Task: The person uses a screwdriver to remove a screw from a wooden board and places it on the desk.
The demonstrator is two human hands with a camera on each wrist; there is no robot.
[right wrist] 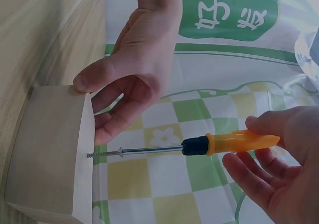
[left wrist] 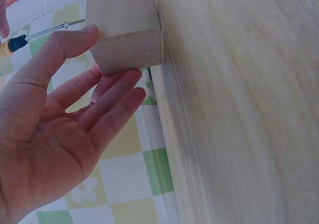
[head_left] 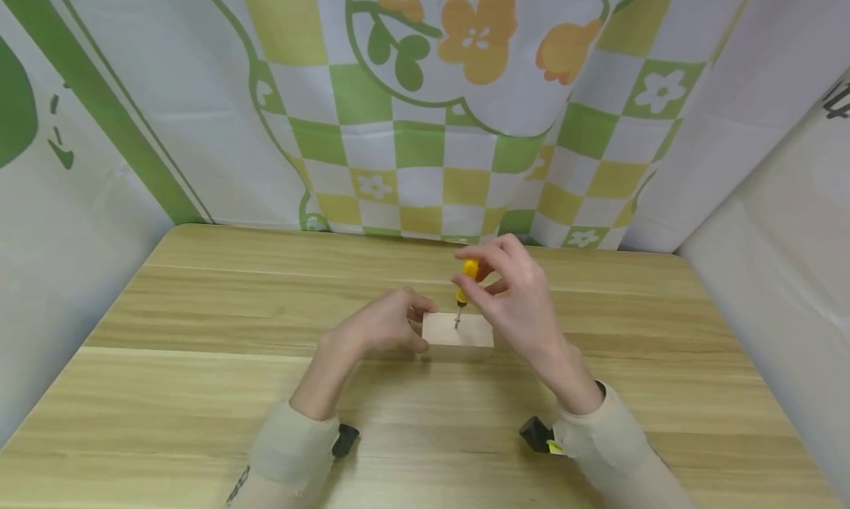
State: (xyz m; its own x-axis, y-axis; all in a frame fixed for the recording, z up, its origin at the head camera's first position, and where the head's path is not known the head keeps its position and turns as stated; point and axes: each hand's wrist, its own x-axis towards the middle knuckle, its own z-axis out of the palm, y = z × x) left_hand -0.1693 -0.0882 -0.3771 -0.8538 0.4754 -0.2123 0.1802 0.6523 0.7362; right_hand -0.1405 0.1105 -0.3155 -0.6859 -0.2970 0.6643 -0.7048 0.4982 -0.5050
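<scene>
A pale wooden block (head_left: pixel 474 333) lies on the table, its long side facing me. My left hand (head_left: pixel 381 324) holds its left end, thumb (left wrist: pixel 75 42) on the near side and fingers on the far side. Above the block, my right hand (head_left: pixel 524 291) pinches the yellow handle of a screwdriver (right wrist: pixel 234 142) between thumb and fingers. The screwdriver points down, slightly tilted, its shaft meeting the head of a screw (right wrist: pixel 107 154). The screw stands in the block's top face with most of its thread showing; how deep the tip sits is hard to tell.
The wood-grain table (head_left: pixel 219 413) spreads around the block. A checked, flowered cloth (head_left: pixel 418 147) hangs along its back edge, with white cloth walls at both sides. Dark wrist-worn devices (head_left: pixel 534 434) show beside both sleeves.
</scene>
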